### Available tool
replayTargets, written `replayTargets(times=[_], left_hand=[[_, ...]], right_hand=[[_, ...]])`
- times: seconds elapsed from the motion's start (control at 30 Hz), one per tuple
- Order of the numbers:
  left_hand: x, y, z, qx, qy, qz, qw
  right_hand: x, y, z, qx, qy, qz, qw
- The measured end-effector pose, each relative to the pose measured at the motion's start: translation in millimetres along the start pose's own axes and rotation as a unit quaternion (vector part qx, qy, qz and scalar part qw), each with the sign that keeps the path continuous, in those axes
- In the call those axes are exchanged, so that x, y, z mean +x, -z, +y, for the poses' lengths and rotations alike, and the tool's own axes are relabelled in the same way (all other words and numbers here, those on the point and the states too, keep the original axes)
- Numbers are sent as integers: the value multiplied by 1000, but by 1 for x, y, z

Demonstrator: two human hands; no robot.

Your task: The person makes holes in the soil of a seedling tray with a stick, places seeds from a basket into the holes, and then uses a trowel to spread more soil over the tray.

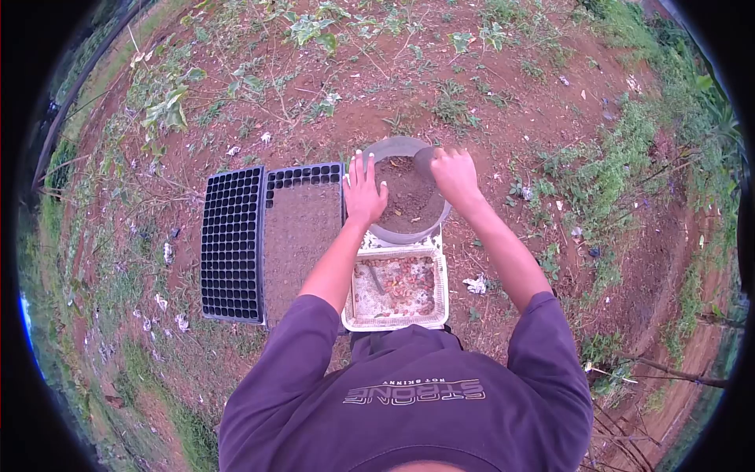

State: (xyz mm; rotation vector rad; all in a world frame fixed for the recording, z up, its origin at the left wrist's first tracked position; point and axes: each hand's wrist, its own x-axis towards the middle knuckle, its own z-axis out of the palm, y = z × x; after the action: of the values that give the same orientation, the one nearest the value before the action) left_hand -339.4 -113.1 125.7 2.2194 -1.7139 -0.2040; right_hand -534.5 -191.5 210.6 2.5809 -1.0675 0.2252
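The round tub sits near the middle, at twelve o'clock from the person, with brown soil inside. At its nine o'clock, the left hand lies flat over the rim, fingers spread and grasping nothing. At the tub's one to two o'clock, the right hand is clenched around a dark scoop-like object, which overlaps the soil's edge; its exact shape is partly hidden. Just beside the tub at six o'clock is a pale rectangular basin, holding small reddish and pale bits and a dark strip. Toward eight to nine o'clock, a soil-covered cell tray shows bare black cells along its twelve o'clock edge; next to it, farther out, stands a black cell tray with hollow cells.
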Motion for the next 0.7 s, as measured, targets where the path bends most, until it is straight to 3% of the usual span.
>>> replayTargets(times=[0.1,0.2,0.3,0.37,0.5,0.57,0.7], left_hand=[[0,-1,-1,-2,-4,3,1000],[0,-3,-3,-3,-8,19,1000],[-1,-2,-2,-7,-3,16,1000],[0,-2,-1,-2,-6,22,1000],[1,-2,-1,-10,-5,26,1000],[0,0,0,-11,0,12,1000],[0,-4,-2,-12,-8,35,999]], right_hand=[[-9,-27,-12,-1,-1,-30,1000],[-20,-38,-19,101,-78,-108,986],[-30,-38,-21,117,-59,-133,982],[-38,-30,-24,112,38,-93,989],[-40,-12,-29,124,36,-129,983],[-39,-6,-29,144,12,-184,972],[-29,-5,-19,178,-55,-197,963]])
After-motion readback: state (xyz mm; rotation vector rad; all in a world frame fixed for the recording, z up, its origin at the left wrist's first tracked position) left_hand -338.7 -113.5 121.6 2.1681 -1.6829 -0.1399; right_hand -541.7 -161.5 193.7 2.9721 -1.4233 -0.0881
